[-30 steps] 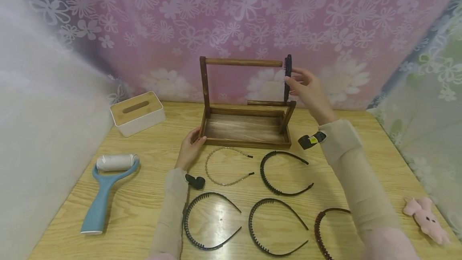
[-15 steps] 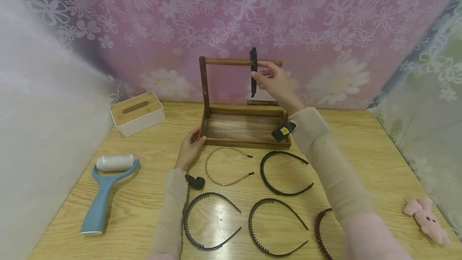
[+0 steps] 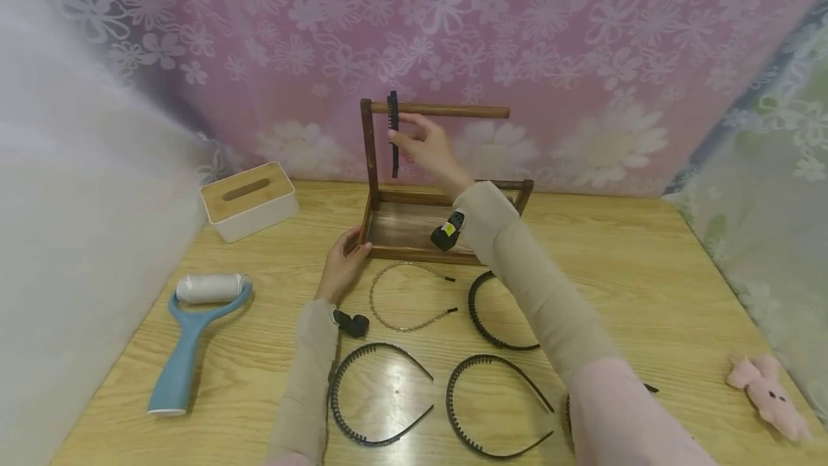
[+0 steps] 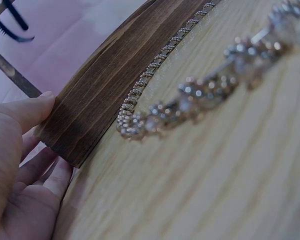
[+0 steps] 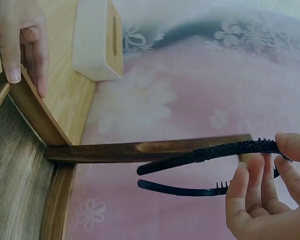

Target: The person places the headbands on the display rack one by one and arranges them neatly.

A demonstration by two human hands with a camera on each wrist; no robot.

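My right hand (image 3: 430, 153) pinches a black toothed headband (image 3: 394, 142) between thumb and fingers. It hangs upright, crossing the top bar (image 3: 459, 111) of a brown wooden rack (image 3: 370, 157) close to the left post. In the right wrist view, the headband's two ends (image 5: 150, 169) point toward the rack's tray. My left hand (image 3: 341, 265) grips the tray's front left corner, thumb on the top edge. Just in front of the tray lies a beaded headband (image 3: 371, 300), large and near in the left wrist view. The right forearm hides part of the tray.
Black headbands (image 3: 471, 308) lie on the wooden table (image 3: 647, 265), one mostly hidden under the right arm. A white tissue box (image 3: 255, 220) and a blue-handled lint roller (image 3: 176, 372) are at left. A pink plush toy (image 3: 770, 398) lies at right.
My right hand has carried the black headband leftward along the top bar, from beyond its free right end to near the left post. The left hand stays on the tray corner.
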